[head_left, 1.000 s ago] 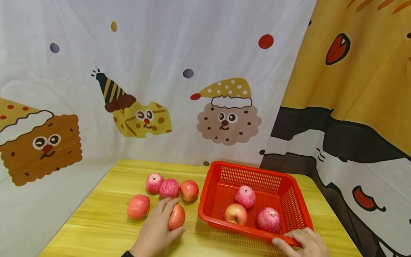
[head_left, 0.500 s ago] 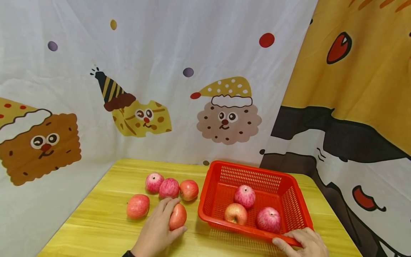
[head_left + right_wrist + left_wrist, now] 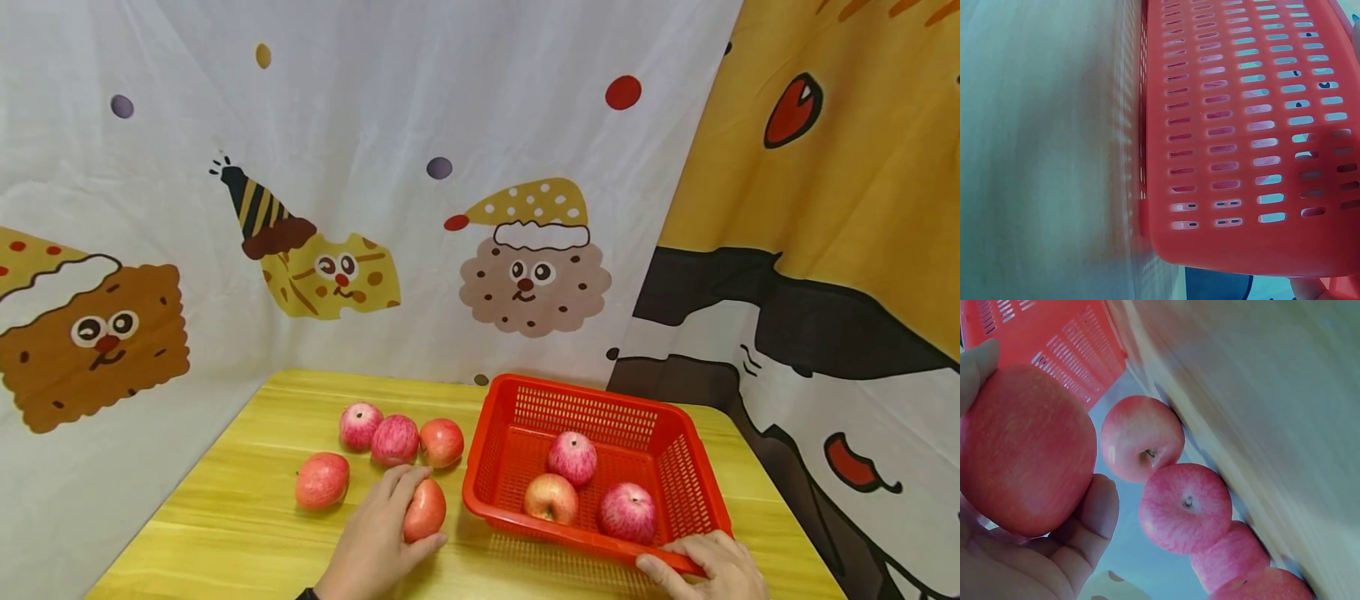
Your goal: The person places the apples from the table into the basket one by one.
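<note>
Your left hand (image 3: pixel 375 533) is moving right, fingers curling round an apple (image 3: pixel 425 510), maybe stopping it rolling away. You're holding it left of the basket (image 3: pixel 510 520). Your right hand (image 3: pixel 716 567) is gripping the basket's near-right corner, maybe keeping it still.

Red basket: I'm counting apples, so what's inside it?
In the red basket lie a yellowish-red apple, a streaked pink apple behind it and another pink apple to its right: three visible. The near rim hides the floor strip just behind it.
</note>
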`<action>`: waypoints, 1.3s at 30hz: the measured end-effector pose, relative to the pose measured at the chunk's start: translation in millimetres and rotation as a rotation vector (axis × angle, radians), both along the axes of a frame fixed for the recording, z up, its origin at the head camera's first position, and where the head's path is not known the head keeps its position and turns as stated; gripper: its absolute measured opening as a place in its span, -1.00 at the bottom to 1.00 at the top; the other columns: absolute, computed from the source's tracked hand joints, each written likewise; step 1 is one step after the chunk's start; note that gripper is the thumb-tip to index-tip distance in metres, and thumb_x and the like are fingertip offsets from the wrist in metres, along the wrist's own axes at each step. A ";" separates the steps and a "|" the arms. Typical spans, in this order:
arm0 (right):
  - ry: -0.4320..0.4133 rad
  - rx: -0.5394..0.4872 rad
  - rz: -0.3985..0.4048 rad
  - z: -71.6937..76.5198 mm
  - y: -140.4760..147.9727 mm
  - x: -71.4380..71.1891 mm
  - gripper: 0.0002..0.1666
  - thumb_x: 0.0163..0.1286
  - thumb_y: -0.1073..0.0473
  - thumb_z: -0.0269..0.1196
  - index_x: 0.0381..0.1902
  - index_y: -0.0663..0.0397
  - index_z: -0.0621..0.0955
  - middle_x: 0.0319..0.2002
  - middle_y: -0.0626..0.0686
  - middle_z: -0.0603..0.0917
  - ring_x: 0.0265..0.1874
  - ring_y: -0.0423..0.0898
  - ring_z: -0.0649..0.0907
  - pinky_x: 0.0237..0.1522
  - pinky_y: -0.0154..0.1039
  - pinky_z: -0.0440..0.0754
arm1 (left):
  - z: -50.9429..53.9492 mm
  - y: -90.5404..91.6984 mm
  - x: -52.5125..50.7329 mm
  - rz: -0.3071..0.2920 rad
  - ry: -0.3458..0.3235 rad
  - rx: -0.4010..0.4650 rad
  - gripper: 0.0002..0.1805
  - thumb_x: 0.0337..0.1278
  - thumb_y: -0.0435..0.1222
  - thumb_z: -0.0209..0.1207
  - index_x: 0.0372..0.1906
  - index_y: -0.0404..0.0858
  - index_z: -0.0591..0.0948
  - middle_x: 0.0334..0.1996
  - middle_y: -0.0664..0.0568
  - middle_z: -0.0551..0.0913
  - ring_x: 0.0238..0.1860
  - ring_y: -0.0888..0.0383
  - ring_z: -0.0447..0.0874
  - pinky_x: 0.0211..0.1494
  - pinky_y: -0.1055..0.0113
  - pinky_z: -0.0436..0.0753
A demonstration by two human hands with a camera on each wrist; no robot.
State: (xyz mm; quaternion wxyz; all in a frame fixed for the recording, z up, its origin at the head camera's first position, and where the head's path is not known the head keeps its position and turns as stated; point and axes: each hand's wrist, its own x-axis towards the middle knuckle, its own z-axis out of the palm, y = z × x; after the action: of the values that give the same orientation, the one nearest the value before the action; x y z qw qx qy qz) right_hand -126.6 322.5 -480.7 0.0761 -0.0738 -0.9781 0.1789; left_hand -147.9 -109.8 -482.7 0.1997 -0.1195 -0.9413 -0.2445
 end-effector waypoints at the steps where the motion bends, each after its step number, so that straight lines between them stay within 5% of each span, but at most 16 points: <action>1: 0.000 -0.001 0.000 0.0 -0.1 0.2 -0.30 0.06 -0.70 0.39 -0.32 -0.28 0.83 -0.29 -0.18 0.82 -0.21 -0.10 0.55 -0.11 -0.12 0.55 | -0.8 0.4 0.3 -0.001 -0.003 -0.002 -0.06 -0.17 0.05 0.69 0.40 0.00 0.54 0.26 0.01 0.59 0.14 0.06 0.69 0.13 0.01 0.77; 14: 0.030 -0.008 -0.003 0.0 -1.2 1.9 -0.31 0.06 -0.69 0.41 -0.33 -0.26 0.83 -0.32 -0.18 0.81 -0.22 -0.10 0.53 -0.11 -0.12 0.53 | -5.5 1.1 0.2 -0.018 -0.132 0.007 -0.06 -0.10 0.08 0.65 0.45 0.01 0.51 0.30 -0.01 0.57 0.16 0.04 0.67 0.13 -0.02 0.76; 27: 0.024 -0.012 0.005 -0.6 -0.5 0.3 -0.33 0.05 -0.68 0.42 -0.35 -0.28 0.83 -0.33 -0.20 0.81 -0.23 -0.12 0.52 -0.12 -0.13 0.50 | -11.4 2.9 1.8 -0.129 -0.288 0.000 -0.05 -0.03 0.09 0.61 0.49 -0.05 0.49 0.37 -0.11 0.53 0.30 -0.16 0.59 0.23 -0.30 0.67; 39: -0.027 -0.019 -0.009 2.0 -0.3 -0.6 -0.26 0.04 -0.72 0.38 -0.30 -0.26 0.84 -0.28 -0.18 0.82 -0.20 -0.10 0.54 -0.09 -0.10 0.53 | -14.4 5.4 -0.2 -0.190 -0.282 -0.046 -0.06 -0.03 0.10 0.61 0.49 -0.04 0.48 0.32 -0.02 0.56 0.22 -0.07 0.63 0.19 -0.20 0.71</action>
State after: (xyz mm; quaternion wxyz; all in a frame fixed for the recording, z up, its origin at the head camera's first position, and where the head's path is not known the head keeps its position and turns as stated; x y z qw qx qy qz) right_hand -127.2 322.2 -478.7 0.0631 -0.0812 -0.9770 0.1868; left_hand -148.1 -104.4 -497.1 0.0390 -0.1769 -0.9499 -0.2548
